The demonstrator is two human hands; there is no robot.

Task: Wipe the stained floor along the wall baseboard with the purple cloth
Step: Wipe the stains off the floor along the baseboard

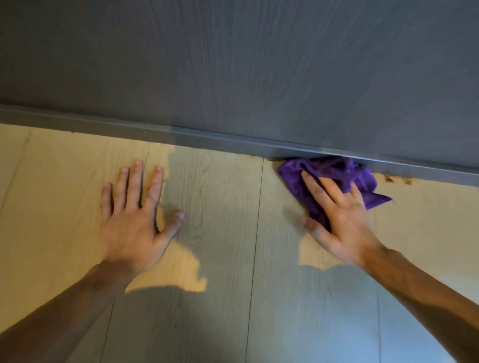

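Note:
A crumpled purple cloth point(333, 172) lies on the pale wood-look floor point(220, 195), pushed up against the grey baseboard point(177, 134). My right hand point(340, 218) presses flat on the cloth's near part, fingers spread and thumb on the floor beside it. Brown stains point(395, 179) speckle the floor right of the cloth, along the baseboard's foot. My left hand point(136, 214) rests palm down on the bare floor well to the left, fingers apart, holding nothing.
A dark grey wood-grain wall point(242, 59) rises above the baseboard and fills the top half of the view. Shadows of my arms and head fall across the floor planks in front of me.

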